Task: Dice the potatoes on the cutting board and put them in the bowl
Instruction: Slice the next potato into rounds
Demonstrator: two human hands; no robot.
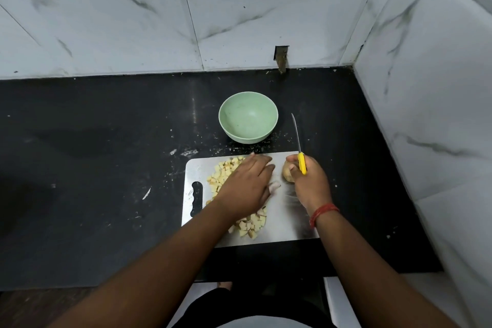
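From the head view, our left hand (246,184) lies flat, fingers straight, over the diced pieces (223,172) heaped on the left of the board (286,217). Our right hand (308,181) grips the knife (299,146), its blade pointing far, and its fingertips touch a whole potato (286,173) at the board's far right. The bowl (248,117) sits empty on the worktop (106,154), just beyond the board.

We judge the cubes light, wet and loose, best scooped in cupped handfuls. The potato looks firm, round and likely to roll on steel, so pin it from above.
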